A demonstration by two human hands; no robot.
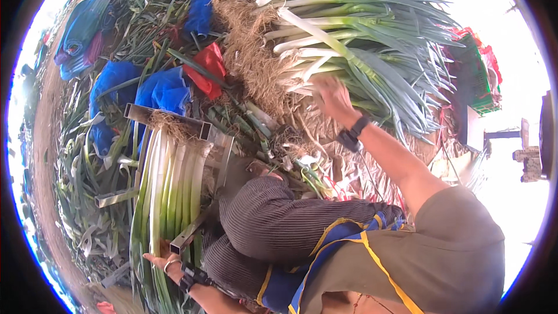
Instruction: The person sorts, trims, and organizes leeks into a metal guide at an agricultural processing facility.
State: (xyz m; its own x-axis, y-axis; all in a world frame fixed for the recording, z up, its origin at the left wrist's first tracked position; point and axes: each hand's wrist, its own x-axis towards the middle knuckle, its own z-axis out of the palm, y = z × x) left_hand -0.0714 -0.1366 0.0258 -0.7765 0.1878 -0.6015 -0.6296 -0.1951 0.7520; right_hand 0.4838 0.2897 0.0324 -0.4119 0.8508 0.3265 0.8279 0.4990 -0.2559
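Note:
At the lower left, my left hand lies across the green leaves of a row of leeks, its visible fingers stretched out. These leeks stand side by side in a metal frame, their roots over its far bar. My right hand reaches to the near edge of a large leek pile, beside the white stems. Its fingers are blurred, so I cannot tell whether they grip a stem. Each wrist wears a black strapped device.
Blue net bags and a red cloth or bag lie on loose leaves beyond the frame. Brown sheeting lies under the pile. At the right stands a green crate. My bent knee is close beside the frame.

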